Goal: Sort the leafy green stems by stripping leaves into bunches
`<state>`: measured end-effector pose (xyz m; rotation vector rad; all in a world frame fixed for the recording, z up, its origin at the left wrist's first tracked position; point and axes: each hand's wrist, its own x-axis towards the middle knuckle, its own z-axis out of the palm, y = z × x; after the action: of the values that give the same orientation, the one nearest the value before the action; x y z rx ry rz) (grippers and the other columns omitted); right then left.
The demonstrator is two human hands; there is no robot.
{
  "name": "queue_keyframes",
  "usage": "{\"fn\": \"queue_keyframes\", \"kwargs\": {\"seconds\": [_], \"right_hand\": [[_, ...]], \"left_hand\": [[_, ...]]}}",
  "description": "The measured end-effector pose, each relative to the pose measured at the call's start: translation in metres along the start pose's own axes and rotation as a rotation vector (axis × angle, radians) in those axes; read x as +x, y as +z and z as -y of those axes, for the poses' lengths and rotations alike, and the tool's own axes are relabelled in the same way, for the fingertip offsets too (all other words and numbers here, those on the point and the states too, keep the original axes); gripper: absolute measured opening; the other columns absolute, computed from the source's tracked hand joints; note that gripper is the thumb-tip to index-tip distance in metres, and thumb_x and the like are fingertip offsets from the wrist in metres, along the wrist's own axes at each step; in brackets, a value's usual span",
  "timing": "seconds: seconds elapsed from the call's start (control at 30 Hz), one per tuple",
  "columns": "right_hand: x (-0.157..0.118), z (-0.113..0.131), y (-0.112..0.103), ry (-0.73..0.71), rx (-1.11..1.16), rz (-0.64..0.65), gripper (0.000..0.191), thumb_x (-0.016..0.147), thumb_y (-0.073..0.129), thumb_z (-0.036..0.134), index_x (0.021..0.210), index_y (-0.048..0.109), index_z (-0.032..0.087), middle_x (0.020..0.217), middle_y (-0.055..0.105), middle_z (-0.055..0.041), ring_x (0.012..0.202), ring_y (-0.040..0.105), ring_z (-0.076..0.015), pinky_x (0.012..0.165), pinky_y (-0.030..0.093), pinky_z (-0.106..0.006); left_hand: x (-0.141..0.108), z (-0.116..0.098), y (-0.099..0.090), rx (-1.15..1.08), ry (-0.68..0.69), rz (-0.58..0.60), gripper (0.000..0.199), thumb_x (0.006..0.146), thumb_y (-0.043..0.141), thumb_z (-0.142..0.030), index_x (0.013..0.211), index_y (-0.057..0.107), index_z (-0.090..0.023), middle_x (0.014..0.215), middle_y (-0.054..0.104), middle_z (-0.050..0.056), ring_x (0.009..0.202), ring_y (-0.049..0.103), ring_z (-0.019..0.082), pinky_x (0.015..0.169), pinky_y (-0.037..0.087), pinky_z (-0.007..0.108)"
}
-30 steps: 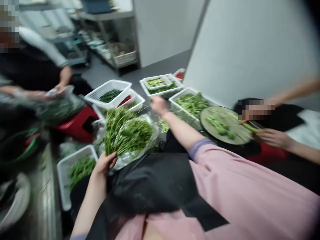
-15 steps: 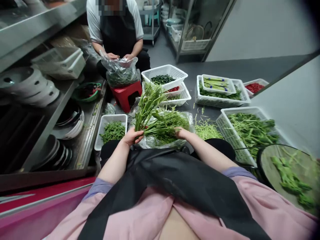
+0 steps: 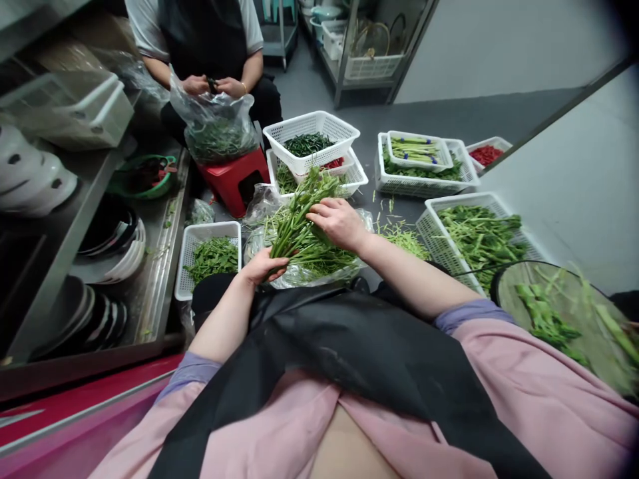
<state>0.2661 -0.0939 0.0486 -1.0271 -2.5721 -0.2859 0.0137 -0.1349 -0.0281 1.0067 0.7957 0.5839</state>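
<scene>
My left hand (image 3: 267,266) is closed round the lower ends of a bunch of long green stems (image 3: 294,223); their leafy tops lean away from me to the upper right. My right hand (image 3: 339,224) lies over the bunch's right side, its fingers bent and close together on the stems; the thumb is hidden. Beneath both hands, an opened clear plastic bag (image 3: 357,269) holds more of the same greens.
A white basket of leaves (image 3: 214,256) stands left; a larger basket of greens (image 3: 479,233) and a round board (image 3: 544,299) stand right. Beyond are stacked baskets (image 3: 314,133) and a red stool (image 3: 234,176). A co-worker's hands (image 3: 214,85) are above a bag. Metal shelving borders the left.
My right hand has moved up and left from the pile onto the held bunch. My left hand still grips the stems. The view has tilted down and shifted right.
</scene>
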Motion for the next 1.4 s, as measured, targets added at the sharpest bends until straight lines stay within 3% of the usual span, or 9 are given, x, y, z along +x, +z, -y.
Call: {"fn": "queue_keyframes", "kwargs": {"seconds": [0.23,0.53,0.63,0.77,0.9,1.0,1.1,1.27,1.4], "right_hand": [[-0.007,-0.002,0.005,-0.021,-0.097,0.005,0.033,0.097,0.034,0.016,0.093,0.067,0.017,0.096,0.066,-0.0108,0.096,0.049,-0.0219,0.097,0.028,-0.04],[-0.019,0.037,0.016,0.197,-0.021,0.126,0.028,0.093,0.04,0.022,0.083,0.065,0.013,0.076,0.066,-0.0116,0.072,0.052,-0.0197,0.065,0.03,-0.031],[-0.019,0.022,0.019,0.407,0.073,-0.041,0.029,0.094,0.039,0.027,0.083,0.064,0.015,0.074,0.066,-0.008,0.068,0.052,-0.0167,0.064,0.031,-0.028],[-0.037,-0.037,0.009,0.813,0.142,-0.447,0.038,0.098,0.028,0.028,0.087,0.062,0.017,0.075,0.064,-0.0054,0.067,0.054,-0.0154,0.064,0.038,-0.027],[-0.071,-0.1,-0.012,0.934,0.043,-0.693,0.047,0.101,0.017,0.033,0.101,0.061,0.014,0.085,0.062,-0.0088,0.081,0.06,-0.0179,0.074,0.045,-0.033],[-0.088,-0.118,-0.028,0.965,-0.03,-0.775,0.053,0.101,0.012,0.036,0.109,0.059,0.013,0.091,0.06,-0.0109,0.087,0.061,-0.0203,0.08,0.046,-0.038],[-0.089,-0.104,-0.035,0.868,-0.052,-0.759,0.05,0.101,0.017,0.039,0.111,0.059,0.014,0.095,0.06,-0.0108,0.087,0.06,-0.0197,0.08,0.046,-0.037],[-0.061,-0.051,-0.027,0.339,0.016,-0.199,0.037,0.098,0.038,0.044,0.113,0.062,0.021,0.078,0.06,-0.0047,0.078,0.054,-0.0161,0.069,0.04,-0.029],[-0.033,-0.035,-0.022,0.15,0.028,-0.051,0.038,0.1,0.033,0.037,0.112,0.064,0.02,0.08,0.06,-0.0058,0.076,0.05,-0.0159,0.066,0.035,-0.029]], "left_hand": [[0.0,0.0,0.002,0.011,-0.008,-0.033,0.063,0.071,0.077,-0.038,0.12,0.056,-0.005,0.048,0.055,-0.003,0.03,0.038,0.006,0.031,0.018,0.017],[-0.002,-0.001,0.003,0.002,-0.023,-0.051,0.06,0.07,0.078,-0.04,0.115,0.059,-0.005,0.047,0.053,-0.004,0.03,0.036,0.004,0.031,0.017,0.017],[-0.004,-0.002,0.004,0.0,-0.031,-0.045,0.059,0.068,0.079,-0.041,0.111,0.059,-0.005,0.045,0.051,-0.005,0.03,0.035,0.004,0.031,0.017,0.016],[-0.008,-0.002,-0.001,-0.026,-0.035,-0.04,0.056,0.068,0.079,-0.04,0.108,0.058,-0.007,0.043,0.05,-0.006,0.029,0.034,0.004,0.032,0.019,0.015],[-0.012,-0.001,-0.008,-0.067,-0.028,0.007,0.054,0.066,0.08,-0.039,0.105,0.058,-0.009,0.041,0.048,-0.007,0.028,0.034,0.005,0.032,0.021,0.015],[-0.014,0.0,-0.009,-0.053,-0.049,0.054,0.049,0.065,0.08,-0.038,0.1,0.059,-0.009,0.041,0.049,-0.006,0.028,0.035,0.005,0.032,0.021,0.015],[-0.013,0.005,-0.009,-0.086,-0.086,0.103,0.044,0.065,0.079,-0.038,0.095,0.061,-0.01,0.04,0.048,-0.006,0.027,0.035,0.006,0.032,0.02,0.016],[-0.01,0.017,-0.015,-0.218,-0.122,0.103,0.042,0.058,0.081,-0.041,0.084,0.064,-0.014,0.035,0.04,-0.009,0.023,0.025,0.005,0.029,0.016,0.017],[-0.011,0.023,-0.022,-0.245,-0.14,0.079,0.039,0.056,0.081,-0.041,0.08,0.063,-0.016,0.035,0.036,-0.011,0.022,0.023,0.005,0.028,0.015,0.018]]}}
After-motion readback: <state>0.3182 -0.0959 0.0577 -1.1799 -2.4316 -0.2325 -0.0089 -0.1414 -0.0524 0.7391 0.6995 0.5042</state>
